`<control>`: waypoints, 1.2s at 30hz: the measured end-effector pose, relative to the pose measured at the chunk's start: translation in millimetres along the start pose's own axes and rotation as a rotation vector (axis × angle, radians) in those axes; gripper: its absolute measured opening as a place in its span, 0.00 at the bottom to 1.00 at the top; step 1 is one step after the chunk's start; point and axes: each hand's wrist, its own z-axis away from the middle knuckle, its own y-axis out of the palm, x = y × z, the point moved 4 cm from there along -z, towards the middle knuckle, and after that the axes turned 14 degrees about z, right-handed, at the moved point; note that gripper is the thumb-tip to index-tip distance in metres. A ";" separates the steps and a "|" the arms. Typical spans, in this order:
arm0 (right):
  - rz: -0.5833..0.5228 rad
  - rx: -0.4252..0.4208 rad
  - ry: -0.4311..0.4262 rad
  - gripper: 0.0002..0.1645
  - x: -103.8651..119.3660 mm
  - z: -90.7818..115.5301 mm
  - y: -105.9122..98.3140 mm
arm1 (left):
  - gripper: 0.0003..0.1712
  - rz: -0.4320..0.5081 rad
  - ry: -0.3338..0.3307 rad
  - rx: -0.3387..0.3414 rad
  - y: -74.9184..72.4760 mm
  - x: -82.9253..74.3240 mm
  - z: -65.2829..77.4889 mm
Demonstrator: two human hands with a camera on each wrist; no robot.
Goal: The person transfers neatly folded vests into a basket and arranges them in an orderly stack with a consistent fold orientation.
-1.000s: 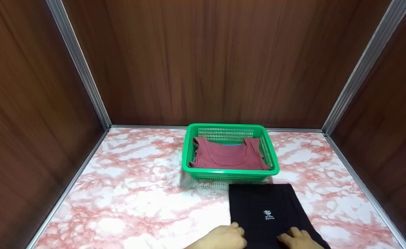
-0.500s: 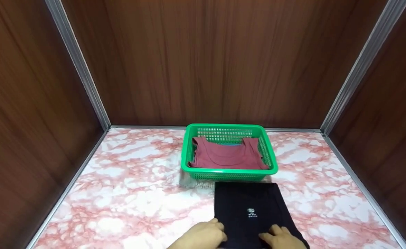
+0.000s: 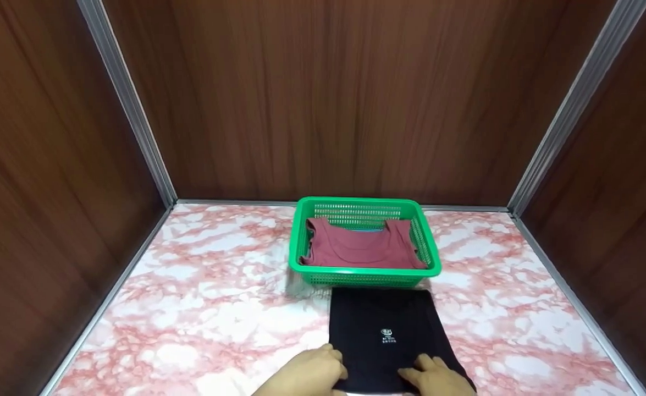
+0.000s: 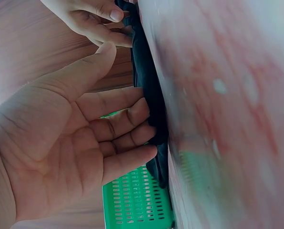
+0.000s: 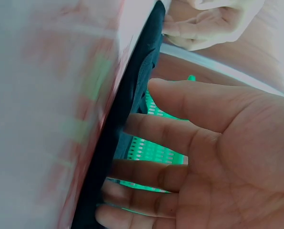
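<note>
A folded black garment (image 3: 380,352) with a small white print lies flat on the table, its far edge close to the basket's front. At its near left side, my left hand (image 3: 309,371) rests its fingertips on the cloth. My right hand (image 3: 435,377) touches the near right part with its fingers. In the left wrist view, the left fingers (image 4: 125,121) are slightly bent against the edge of the black garment (image 4: 149,90), thumb apart. The right wrist view has the right fingers (image 5: 156,131) extended onto the cloth. Neither hand grips it.
Beyond the garment stands a green plastic basket (image 3: 366,271) holding a folded dark-red top (image 3: 361,247). A bit of blue shows behind that top. The table (image 3: 218,324) has a red-and-white marbled surface. Brown wood-grain panels (image 3: 323,110) with metal edging enclose three sides.
The black garment has slid left across the table, with both hands moving along on it, and now lies more squarely in front of the basket. The basket stays put.
</note>
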 end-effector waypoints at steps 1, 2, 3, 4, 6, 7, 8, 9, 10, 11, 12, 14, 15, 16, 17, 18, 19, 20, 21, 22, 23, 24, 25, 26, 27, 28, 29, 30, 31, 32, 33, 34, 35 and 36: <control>-0.002 -0.002 -0.001 0.28 1.6 0.9 -0.5 | 0.19 0.010 -0.005 -0.001 0.4 0.2 1.2; -0.001 -0.004 -0.002 0.26 3.1 1.6 -1.2 | 0.20 0.021 -0.014 0.001 0.7 0.5 2.4; -0.004 -0.011 -0.005 0.25 4.8 2.0 -2.4 | 0.21 0.027 -0.023 -0.001 0.7 1.1 3.7; -0.005 -0.017 -0.008 0.23 6.4 2.3 -3.6 | 0.21 0.038 -0.037 -0.002 0.8 2.0 4.9; 0.001 -0.022 -0.018 0.23 9.5 2.3 -5.3 | 0.22 0.057 -0.064 -0.001 1.1 3.8 7.8; 0.001 -0.027 -0.023 0.23 10.0 1.8 -6.9 | 0.23 0.067 -0.078 -0.001 -0.1 4.9 8.6; 0.000 -0.025 -0.028 0.23 10.8 1.2 -8.0 | 0.23 0.077 -0.090 -0.001 -1.0 5.9 9.6; -0.006 -0.019 -0.034 0.24 11.7 0.8 -9.0 | 0.23 0.079 -0.095 -0.005 -1.8 6.9 10.6; -0.010 -0.010 -0.039 0.24 12.6 0.4 -9.5 | 0.23 0.087 -0.101 -0.005 -2.3 7.9 11.7; -0.018 -0.002 -0.043 0.25 13.4 0.1 -9.8 | 0.23 0.089 -0.105 -0.007 -3.0 8.6 13.1; -0.026 0.006 -0.046 0.26 14.2 -0.1 -10.2 | 0.24 0.093 -0.109 -0.008 -3.1 9.6 14.2; -0.036 0.014 -0.057 0.26 15.7 -0.2 -10.8 | 0.24 0.105 -0.117 -0.011 -3.4 11.1 16.0; -0.037 0.010 -0.064 0.26 16.3 0.0 -11.4 | 0.25 0.107 -0.121 -0.012 -3.6 11.6 16.8; -0.036 -0.004 -0.074 0.26 16.9 0.3 -12.2 | 0.25 0.114 -0.129 -0.012 -3.8 12.3 17.6; -0.033 -0.016 -0.081 0.26 17.3 0.7 -12.8 | 0.25 0.119 -0.138 -0.012 -4.0 12.8 18.2; -0.030 -0.028 -0.086 0.26 17.9 1.3 -13.5 | 0.25 0.125 -0.146 -0.012 -4.0 13.4 18.6; -0.029 -0.039 -0.090 0.25 18.4 1.9 -14.2 | 0.25 0.132 -0.155 -0.011 -4.1 13.8 19.2; -0.024 -0.046 -0.092 0.25 18.8 2.7 -14.6 | 0.25 0.137 -0.159 -0.009 -4.2 13.9 19.9; -0.022 -0.049 -0.093 0.25 19.3 3.5 -14.7 | 0.25 0.141 -0.162 -0.008 -4.4 13.9 20.3; -0.021 -0.052 -0.098 0.25 20.3 2.4 -15.3 | 0.25 0.146 -0.169 -0.010 -4.8 15.1 21.6; -0.020 -0.053 -0.101 0.25 21.3 1.5 -15.5 | 0.24 0.150 -0.173 -0.011 -5.1 15.8 22.9; -0.018 -0.055 -0.105 0.25 22.3 0.5 -15.7 | 0.24 0.152 -0.173 -0.013 -5.5 16.3 23.9; -0.015 -0.061 -0.111 0.25 23.3 -0.4 -16.1 | 0.24 0.156 -0.172 -0.016 -5.9 16.8 24.8; -0.012 -0.066 -0.116 0.25 24.1 -1.2 -16.1 | 0.24 0.159 -0.170 -0.020 -6.3 17.4 25.8; -0.014 -0.071 -0.121 0.24 24.9 -2.0 -16.1 | 0.24 0.163 -0.172 -0.022 -6.7 18.0 26.3; -0.018 -0.072 -0.122 0.24 25.2 -2.7 -16.2 | 0.24 0.168 -0.172 -0.026 -6.7 18.8 26.8; -0.028 -0.073 -0.120 0.24 25.2 -3.1 -16.2 | 0.23 0.174 -0.170 -0.031 -6.9 19.5 26.9; -0.043 -0.072 -0.114 0.24 24.5 -3.7 -16.2 | 0.23 0.188 -0.172 -0.033 -7.1 20.3 26.8; -0.062 -0.067 -0.108 0.24 23.4 -4.1 -16.2 | 0.23 0.208 -0.175 -0.038 -7.3 21.4 26.7; -0.084 -0.061 -0.096 0.24 21.6 -4.3 -16.1 | 0.22 0.232 -0.182 -0.038 -7.4 22.6 26.3; -0.114 -0.063 -0.085 0.24 19.4 -4.4 -16.7 | 0.22 0.258 -0.187 -0.040 -7.6 23.8 25.6; -0.144 -0.064 -0.067 0.23 16.4 -4.2 -17.5 | 0.21 0.290 -0.195 -0.045 -7.8 25.4 24.7; -0.174 -0.072 -0.048 0.23 13.2 -4.0 -19.0 | 0.20 0.321 -0.202 -0.053 -8.2 27.2 23.5; -0.194 -0.084 -0.026 0.23 9.4 -3.7 -20.6 | 0.19 0.351 -0.219 -0.059 -8.6 29.2 22.7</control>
